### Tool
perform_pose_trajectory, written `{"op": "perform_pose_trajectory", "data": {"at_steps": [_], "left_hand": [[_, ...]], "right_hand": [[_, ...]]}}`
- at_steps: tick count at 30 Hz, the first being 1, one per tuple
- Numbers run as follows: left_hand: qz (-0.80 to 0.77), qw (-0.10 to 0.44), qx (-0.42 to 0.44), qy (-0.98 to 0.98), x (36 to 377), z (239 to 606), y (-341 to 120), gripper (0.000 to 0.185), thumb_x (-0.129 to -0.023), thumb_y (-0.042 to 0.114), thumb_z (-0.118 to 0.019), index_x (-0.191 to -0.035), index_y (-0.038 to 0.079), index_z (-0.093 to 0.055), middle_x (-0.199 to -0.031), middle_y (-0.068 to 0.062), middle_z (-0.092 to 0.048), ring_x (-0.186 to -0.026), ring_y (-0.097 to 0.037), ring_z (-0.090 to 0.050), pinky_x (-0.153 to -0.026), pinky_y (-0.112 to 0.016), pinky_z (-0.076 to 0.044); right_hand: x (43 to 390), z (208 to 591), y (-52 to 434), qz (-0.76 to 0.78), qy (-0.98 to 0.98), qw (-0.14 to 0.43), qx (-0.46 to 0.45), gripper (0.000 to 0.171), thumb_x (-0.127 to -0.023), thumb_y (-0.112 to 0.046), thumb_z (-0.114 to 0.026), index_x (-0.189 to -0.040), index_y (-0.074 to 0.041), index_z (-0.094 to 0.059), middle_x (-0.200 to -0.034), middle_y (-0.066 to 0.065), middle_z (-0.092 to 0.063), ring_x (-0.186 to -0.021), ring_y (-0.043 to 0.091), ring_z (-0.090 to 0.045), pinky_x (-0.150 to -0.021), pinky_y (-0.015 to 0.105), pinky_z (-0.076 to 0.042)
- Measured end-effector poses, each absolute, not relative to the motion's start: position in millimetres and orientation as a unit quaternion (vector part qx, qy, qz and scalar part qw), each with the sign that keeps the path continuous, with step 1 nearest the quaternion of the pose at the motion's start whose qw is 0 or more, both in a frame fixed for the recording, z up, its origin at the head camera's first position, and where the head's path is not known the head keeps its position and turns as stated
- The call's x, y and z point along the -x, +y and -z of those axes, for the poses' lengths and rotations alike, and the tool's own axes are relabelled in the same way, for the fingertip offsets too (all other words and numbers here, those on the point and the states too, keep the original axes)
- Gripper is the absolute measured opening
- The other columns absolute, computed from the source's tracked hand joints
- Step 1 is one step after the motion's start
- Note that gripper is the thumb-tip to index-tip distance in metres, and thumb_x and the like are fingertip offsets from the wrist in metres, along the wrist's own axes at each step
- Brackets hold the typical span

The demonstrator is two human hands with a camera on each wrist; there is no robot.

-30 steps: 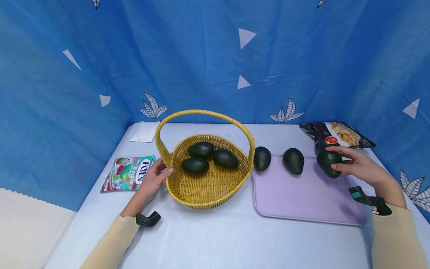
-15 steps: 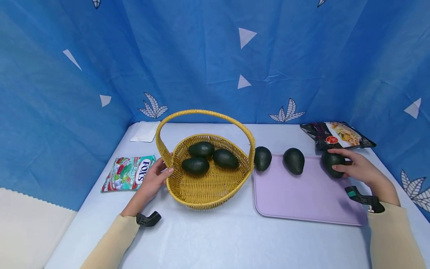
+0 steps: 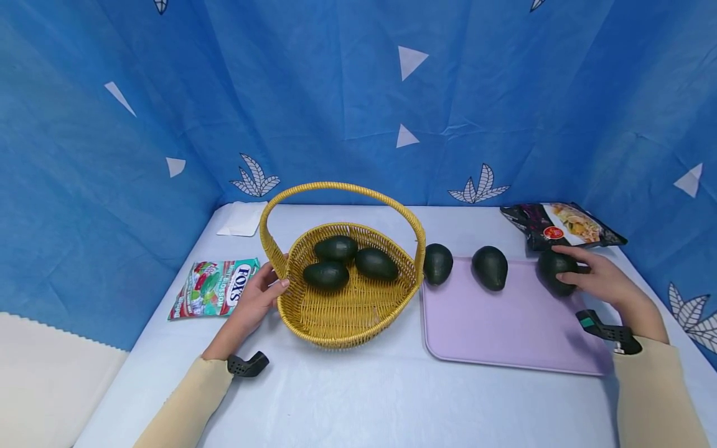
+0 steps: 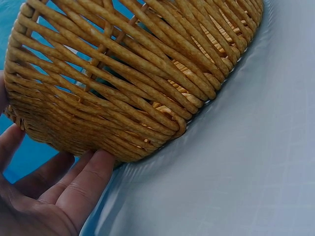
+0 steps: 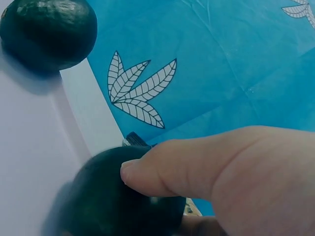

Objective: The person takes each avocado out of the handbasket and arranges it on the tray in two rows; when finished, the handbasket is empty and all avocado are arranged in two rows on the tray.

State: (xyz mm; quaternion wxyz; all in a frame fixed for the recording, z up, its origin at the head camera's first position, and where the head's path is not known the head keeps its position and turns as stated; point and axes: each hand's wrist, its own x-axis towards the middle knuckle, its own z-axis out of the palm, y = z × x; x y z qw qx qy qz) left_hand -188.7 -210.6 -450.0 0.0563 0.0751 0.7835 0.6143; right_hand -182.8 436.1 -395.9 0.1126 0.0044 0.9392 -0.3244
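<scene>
In the head view my left hand point(image 3: 263, 298) holds the left side of a yellow wicker basket point(image 3: 342, 317), thumb at the rim. The left wrist view shows fingers point(image 4: 88, 184) against the outside of the woven wall. Three dark green avocados point(image 3: 326, 275) lie in the back part of the basket. My right hand point(image 3: 602, 280) grips another avocado point(image 3: 551, 274) at the back right of a lilac tray point(image 3: 504, 330), its thumb pressed on the skin. Two more avocados, one in the middle point(image 3: 490, 267) and one by the basket point(image 3: 438, 264), lie along the tray's back edge.
A FOX'S candy bag point(image 3: 215, 289) lies left of the basket, and a white packet point(image 3: 242, 219) behind it. At the back right is a black food pouch point(image 3: 566, 225). A blue patterned cloth point(image 3: 336, 124) stands behind the white table point(image 3: 347, 404).
My right hand and its avocado have come down slightly at the tray's back right, the avocado shifting a little to the right. My left hand and the basket have stayed in place.
</scene>
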Motion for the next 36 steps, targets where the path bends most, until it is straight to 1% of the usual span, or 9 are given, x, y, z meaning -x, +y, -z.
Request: {"op": "perform_pose_trajectory", "data": {"at_steps": [3,10,17,25,28,31,33,35,36], "left_hand": [[-0.614,0.057,-0.073,0.784,188.8,451.1,-210.4,0.065,-0.104,0.021,-0.057,-0.162,0.012,-0.028,-0.159,-0.022,-0.040,-0.146,-0.041,-0.041,-0.092,-0.011,-0.048],[-0.618,0.060,-0.068,0.781,189.3,450.9,-210.0,0.066,-0.103,0.021,-0.058,-0.161,0.013,-0.028,-0.159,-0.023,-0.040,-0.147,-0.041,-0.039,-0.092,-0.010,-0.048],[-0.617,0.060,-0.067,0.782,189.5,450.4,-210.3,0.066,-0.103,0.020,-0.057,-0.162,0.012,-0.028,-0.160,-0.023,-0.038,-0.147,-0.041,-0.038,-0.092,-0.009,-0.047],[-0.620,0.059,-0.067,0.780,189.4,450.2,-210.3,0.066,-0.103,0.020,-0.057,-0.161,0.012,-0.028,-0.160,-0.022,-0.039,-0.147,-0.040,-0.039,-0.093,-0.009,-0.047],[-0.621,0.058,-0.071,0.778,189.2,450.2,-210.8,0.065,-0.103,0.019,-0.056,-0.161,0.011,-0.028,-0.159,-0.023,-0.039,-0.146,-0.040,-0.039,-0.092,-0.010,-0.047],[-0.625,0.059,-0.073,0.775,189.3,450.6,-210.8,0.065,-0.103,0.019,-0.056,-0.161,0.011,-0.028,-0.159,-0.024,-0.039,-0.146,-0.041,-0.039,-0.092,-0.011,-0.049],[-0.626,0.061,-0.072,0.774,189.4,450.9,-210.6,0.065,-0.103,0.019,-0.056,-0.161,0.012,-0.028,-0.159,-0.024,-0.039,-0.146,-0.042,-0.039,-0.091,-0.011,-0.050],[-0.627,0.061,-0.071,0.774,189.5,450.8,-210.5,0.065,-0.103,0.019,-0.057,-0.162,0.012,-0.028,-0.159,-0.024,-0.039,-0.146,-0.042,-0.039,-0.091,-0.011,-0.050],[-0.626,0.061,-0.070,0.774,189.4,450.7,-210.6,0.066,-0.103,0.019,-0.057,-0.161,0.012,-0.028,-0.159,-0.024,-0.039,-0.146,-0.042,-0.039,-0.091,-0.011,-0.049]], "right_hand": [[181.6,395.0,436.5,0.323,0.941,0.104,0.001,0.067,-0.103,-0.017,-0.057,-0.155,0.009,-0.024,-0.150,0.050,-0.021,-0.124,0.071,-0.040,-0.080,0.052,-0.061],[181.3,394.6,435.1,0.326,0.941,0.092,0.002,0.067,-0.102,-0.019,-0.058,-0.154,0.009,-0.027,-0.152,0.048,-0.023,-0.124,0.069,-0.042,-0.073,0.036,-0.060],[183.6,396.0,432.6,0.326,0.940,0.100,-0.016,0.068,-0.103,-0.025,-0.057,-0.155,0.006,-0.027,-0.152,0.049,-0.021,-0.125,0.069,-0.039,-0.087,0.061,-0.058],[183.3,394.6,431.7,0.319,0.943,0.096,-0.024,0.069,-0.103,-0.028,-0.056,-0.155,0.007,-0.027,-0.151,0.050,-0.022,-0.124,0.069,-0.039,-0.089,0.064,-0.056],[181.5,392.3,433.6,0.317,0.944,0.091,-0.029,0.070,-0.104,-0.030,-0.054,-0.155,0.009,-0.026,-0.150,0.049,-0.023,-0.125,0.069,-0.039,-0.087,0.063,-0.056],[179.2,389.9,437.8,0.317,0.945,0.075,-0.034,0.069,-0.105,-0.030,-0.052,-0.154,0.011,-0.026,-0.149,0.049,-0.026,-0.124,0.068,-0.040,-0.079,0.051,-0.060],[177.3,387.7,440.2,0.314,0.947,0.064,-0.034,0.068,-0.106,-0.029,-0.052,-0.154,0.012,-0.026,-0.147,0.049,-0.028,-0.124,0.068,-0.040,-0.072,0.036,-0.059],[175.3,384.8,440.9,0.314,0.948,0.047,-0.033,0.067,-0.106,-0.029,-0.052,-0.154,0.011,-0.027,-0.146,0.049,-0.031,-0.122,0.068,-0.042,-0.069,0.034,-0.058],[174.2,382.8,440.1,0.314,0.948,0.043,-0.034,0.067,-0.106,-0.029,-0.051,-0.154,0.011,-0.026,-0.145,0.049,-0.031,-0.122,0.068,-0.042,-0.072,0.041,-0.060]]}}
